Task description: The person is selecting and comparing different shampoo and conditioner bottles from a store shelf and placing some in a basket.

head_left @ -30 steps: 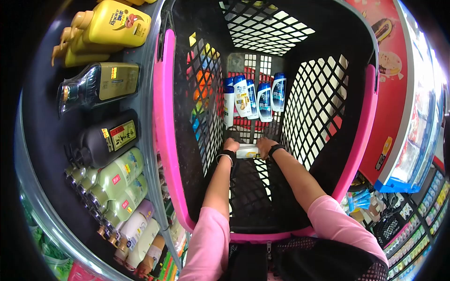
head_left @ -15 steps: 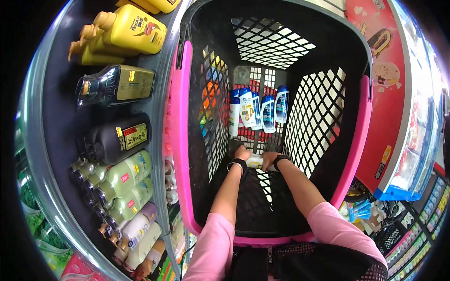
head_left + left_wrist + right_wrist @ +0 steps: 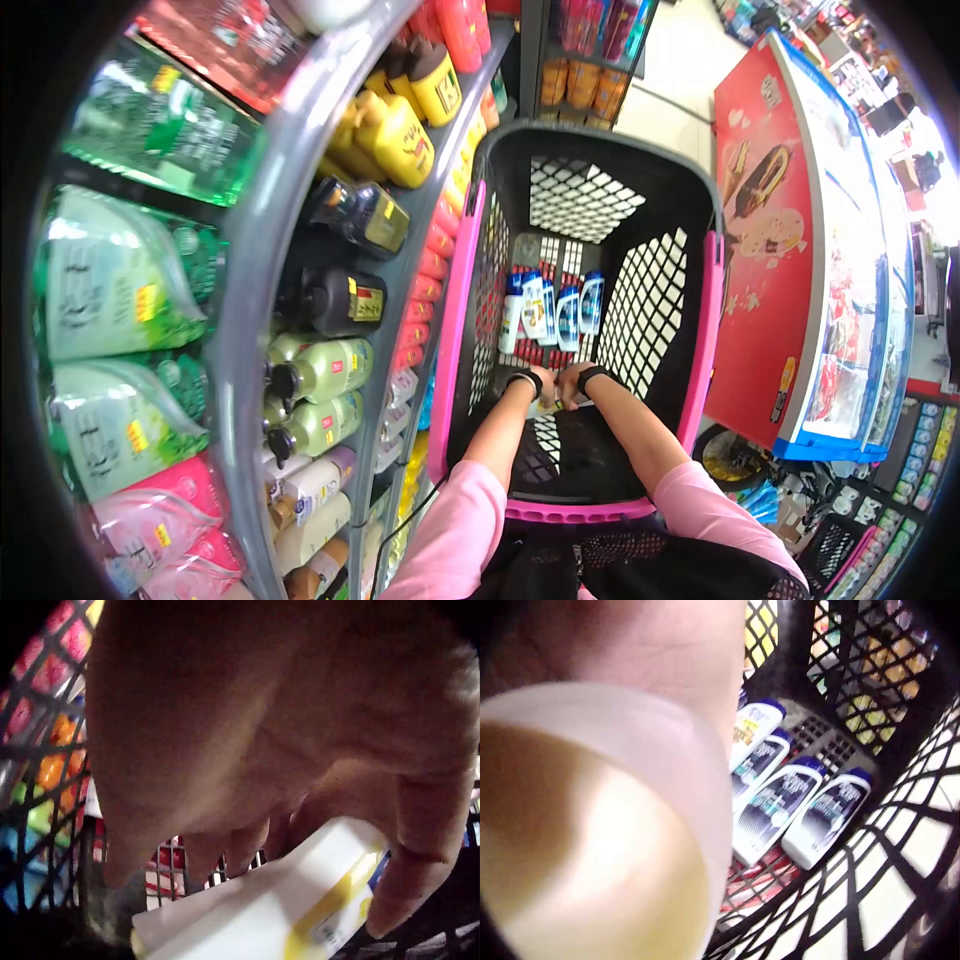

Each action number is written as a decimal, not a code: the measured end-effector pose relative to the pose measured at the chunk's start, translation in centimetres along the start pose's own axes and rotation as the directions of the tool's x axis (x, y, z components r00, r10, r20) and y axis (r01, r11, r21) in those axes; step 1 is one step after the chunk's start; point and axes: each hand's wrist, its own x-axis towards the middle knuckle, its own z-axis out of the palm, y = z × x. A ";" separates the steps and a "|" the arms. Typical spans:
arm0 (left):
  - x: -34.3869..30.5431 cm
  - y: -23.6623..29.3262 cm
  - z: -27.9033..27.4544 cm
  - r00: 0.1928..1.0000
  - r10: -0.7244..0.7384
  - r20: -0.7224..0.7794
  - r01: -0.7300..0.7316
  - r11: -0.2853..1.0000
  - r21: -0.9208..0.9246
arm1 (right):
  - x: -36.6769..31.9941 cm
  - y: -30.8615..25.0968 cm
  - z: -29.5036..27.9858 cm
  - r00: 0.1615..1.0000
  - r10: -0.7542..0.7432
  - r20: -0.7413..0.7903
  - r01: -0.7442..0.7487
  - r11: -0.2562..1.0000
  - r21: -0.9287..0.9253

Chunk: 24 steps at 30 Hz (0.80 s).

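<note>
Both hands reach low into a black mesh basket (image 3: pixel 700 330) with pink handles. The left hand (image 3: pixel 543 384) grips one end of a white and yellow bottle (image 3: pixel 262 915), thumb on one side and fingers behind it, in the left wrist view. Close beside it, the right hand (image 3: pixel 572 384) holds the same bottle's other end, which looms large and blurred in the right wrist view. Beyond the hands, several white shampoo bottles (image 3: pixel 780 810) with blue caps lie side by side on the basket's mesh; the right hand's fingers are mostly hidden.
Left of the basket stand shelves (image 3: pixel 240 330) with yellow pump bottles (image 3: pixel 395 140), dark bottles (image 3: pixel 345 300) and green bottles (image 3: pixel 330 370). A red freezer (image 3: pixel 755 260) with a blue edge is at the right, and a shelf of orange jars (image 3: pixel 582 85) beyond the basket.
The head view has shifted, so the basket looks smaller and lower and more shelf, floor and freezer show. Both hands stay on the bottle and appear closer together.
</note>
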 end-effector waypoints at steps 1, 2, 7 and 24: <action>-0.5 0.5 0.4 0.998 -0.013 -0.066 0.013 1.000 0.009 | -2.2 -0.6 -0.7 0.999 0.022 0.029 -0.021 0.999 -0.048; 4.9 -2.5 2.5 0.987 0.133 -0.093 -0.136 0.991 -0.022 | -4.2 -0.8 -1.6 0.999 -0.020 0.026 0.019 1.000 0.016; -2.9 2.0 -2.6 0.947 0.178 -0.266 -0.176 0.984 0.033 | -10.1 -1.0 -4.4 0.989 -0.147 -0.019 0.148 0.983 0.106; -26.1 17.3 -0.6 0.799 0.492 -0.346 -0.581 0.781 -0.229 | -39.1 0.0 1.2 0.733 -0.461 -0.500 0.662 0.652 0.370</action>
